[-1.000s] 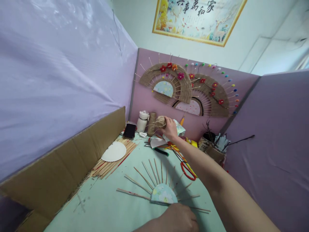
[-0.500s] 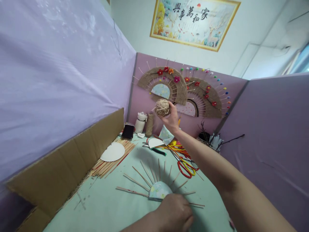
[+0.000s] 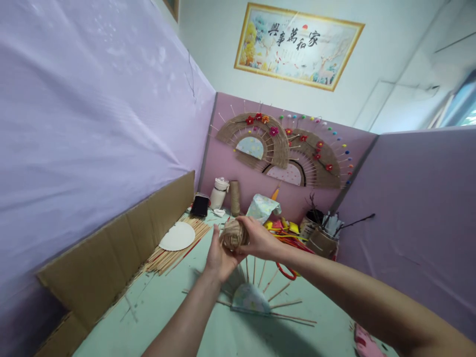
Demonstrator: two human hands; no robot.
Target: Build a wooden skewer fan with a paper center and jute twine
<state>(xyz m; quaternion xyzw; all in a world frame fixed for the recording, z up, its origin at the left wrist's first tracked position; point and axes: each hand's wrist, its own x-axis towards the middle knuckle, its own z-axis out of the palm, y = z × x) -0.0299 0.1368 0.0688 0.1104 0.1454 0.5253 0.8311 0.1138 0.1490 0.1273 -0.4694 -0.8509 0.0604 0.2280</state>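
Observation:
A ball of brown twine (image 3: 233, 235) is held up above the table between both hands. My right hand (image 3: 258, 239) grips it from the right, fingers over the top and thumb lower down. My left hand (image 3: 220, 258) cups it from below and from the left, with the thumb pointing up. Beneath them on the table lies a half-round patterned piece (image 3: 250, 299), pale blue-green, with several thin sticks (image 3: 284, 303) fanning out from it. Its upper left part and some sticks are hidden behind my hands.
Many thin sticks (image 3: 201, 233) lie at left with a white half-round card (image 3: 177, 236) on them, beside a cardboard strip (image 3: 122, 243). Behind stand a white bottle (image 3: 219, 194) and a twine spool (image 3: 235, 198). Red-handled scissors (image 3: 285, 271) lie at right.
My right hand has brought the twine ball down and nearer. My left hand has left the half-round piece and come up to the ball. The view has shifted slightly.

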